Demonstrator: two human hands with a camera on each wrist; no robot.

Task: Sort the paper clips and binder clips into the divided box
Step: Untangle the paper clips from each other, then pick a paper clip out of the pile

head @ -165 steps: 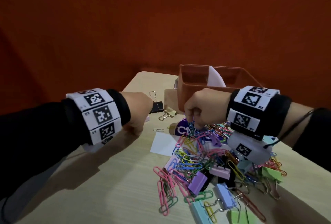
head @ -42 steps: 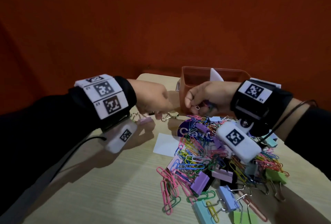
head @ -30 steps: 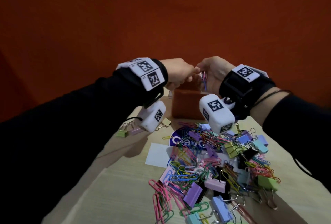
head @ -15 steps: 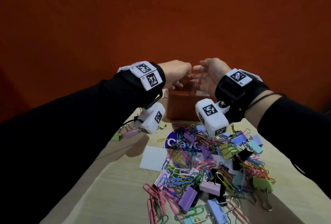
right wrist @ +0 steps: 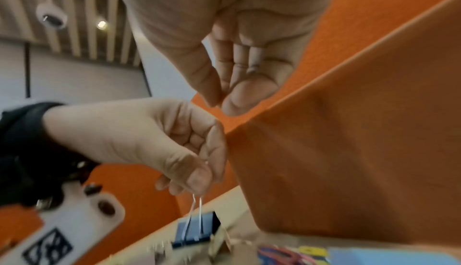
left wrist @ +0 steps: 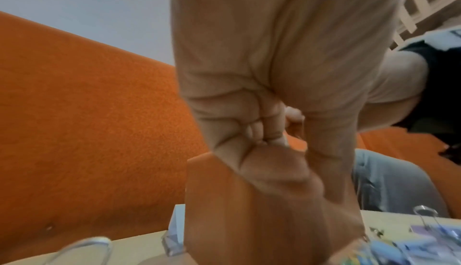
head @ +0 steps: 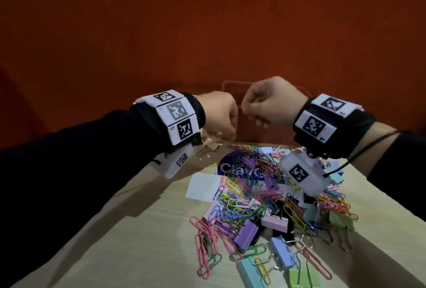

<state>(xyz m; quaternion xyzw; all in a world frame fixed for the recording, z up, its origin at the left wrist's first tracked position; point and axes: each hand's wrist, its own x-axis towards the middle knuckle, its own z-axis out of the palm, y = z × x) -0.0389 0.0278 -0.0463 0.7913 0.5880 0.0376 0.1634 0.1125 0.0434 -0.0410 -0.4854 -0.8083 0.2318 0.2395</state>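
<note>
The translucent orange divided box [head: 253, 136] stands at the table's far end, mostly hidden behind my two raised hands. My left hand [head: 221, 119] is curled, and in the right wrist view its thumb and forefinger [right wrist: 199, 178] pinch the wire handles of a dark blue binder clip [right wrist: 197, 230] hanging beside the box wall [right wrist: 349, 151]. My right hand [head: 262, 105] hovers just right of it, fingers curled with the thumb against the fingertips [right wrist: 247, 95]; nothing shows between them. A mixed pile of coloured paper clips and binder clips [head: 265, 195] lies below.
A white slip of paper [head: 202, 186] and a purple round label [head: 227, 165] lie under the pile. Small beige binder clips [head: 207, 147] sit below my left wrist. An orange wall [head: 207, 34] rises close behind the table.
My right hand, spread open over the box half a second ago, has curled into a fist. Both hands sit a little lower in view; the left stays closed.
</note>
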